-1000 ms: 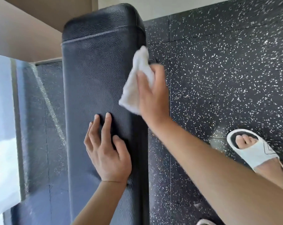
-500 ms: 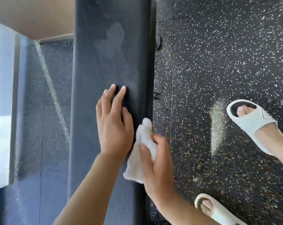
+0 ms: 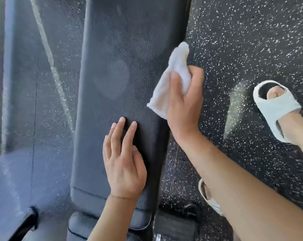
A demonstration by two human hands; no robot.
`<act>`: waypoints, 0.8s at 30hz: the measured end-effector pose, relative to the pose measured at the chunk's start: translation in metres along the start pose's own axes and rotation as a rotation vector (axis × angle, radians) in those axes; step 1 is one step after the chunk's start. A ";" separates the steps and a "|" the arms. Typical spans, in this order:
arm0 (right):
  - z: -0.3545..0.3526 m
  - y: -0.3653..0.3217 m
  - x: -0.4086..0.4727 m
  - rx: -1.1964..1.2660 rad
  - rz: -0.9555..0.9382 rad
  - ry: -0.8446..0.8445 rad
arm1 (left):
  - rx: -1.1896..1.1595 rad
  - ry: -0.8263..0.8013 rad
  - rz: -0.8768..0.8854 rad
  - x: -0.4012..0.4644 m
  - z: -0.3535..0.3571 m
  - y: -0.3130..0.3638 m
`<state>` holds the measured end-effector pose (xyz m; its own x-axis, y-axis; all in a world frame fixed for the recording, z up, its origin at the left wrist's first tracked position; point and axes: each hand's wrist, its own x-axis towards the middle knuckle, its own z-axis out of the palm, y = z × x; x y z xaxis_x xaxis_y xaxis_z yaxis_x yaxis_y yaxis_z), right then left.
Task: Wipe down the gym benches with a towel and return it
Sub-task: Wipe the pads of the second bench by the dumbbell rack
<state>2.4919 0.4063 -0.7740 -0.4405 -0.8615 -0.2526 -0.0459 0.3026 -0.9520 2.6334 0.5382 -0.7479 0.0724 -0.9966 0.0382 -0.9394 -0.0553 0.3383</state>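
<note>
The wiping step is underway: a crumpled white towel is gripped by the right hand at the 3 o'clock edge of the black padded leather counter, steadied by the flat, open-fingered left hand, and another stroke along that edge seems called for next.

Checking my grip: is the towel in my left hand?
No, the right hand grips the towel; the left hand rests flat on the bench.

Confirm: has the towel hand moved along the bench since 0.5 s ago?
Yes. The right hand with the white towel went from beside the left hand's wrist to beyond its fingertips, up the bench pad's right edge.
</note>
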 end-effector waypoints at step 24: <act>-0.007 0.013 -0.048 0.000 0.062 0.053 | -0.043 0.072 0.064 -0.002 0.005 -0.009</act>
<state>2.5060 0.4542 -0.7736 -0.4894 -0.8182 -0.3018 -0.0169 0.3549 -0.9348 2.6402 0.5407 -0.7556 0.0375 -0.9911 0.1277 -0.9277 0.0130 0.3731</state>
